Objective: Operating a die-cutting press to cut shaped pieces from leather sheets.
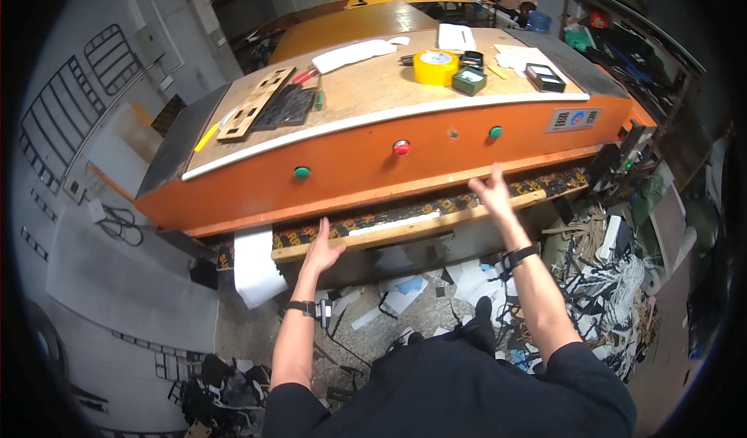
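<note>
1. Along the front of the machine (350,183): I've got 2 bare hands on my feed, well apart, both by the bar (377,238).
2. Left hand (320,252): fingers up, thumb out to the right, grip wide, nothing held. It overlaps the bar near its left end; I can't tell if it touches.
3. Right hand (496,197): fingers spread, grip wide, nothing held. It's near the bar's right end; contact unclear to me.
4. Bar: long, wooden, on the front edge of the patterned bed (459,202). White strip (405,222) just behind it.
5. White sheet (259,267) hangs off the bed's left part.
6. Above: 2 green buttons (302,173), 1 red button (401,148) between.
</note>
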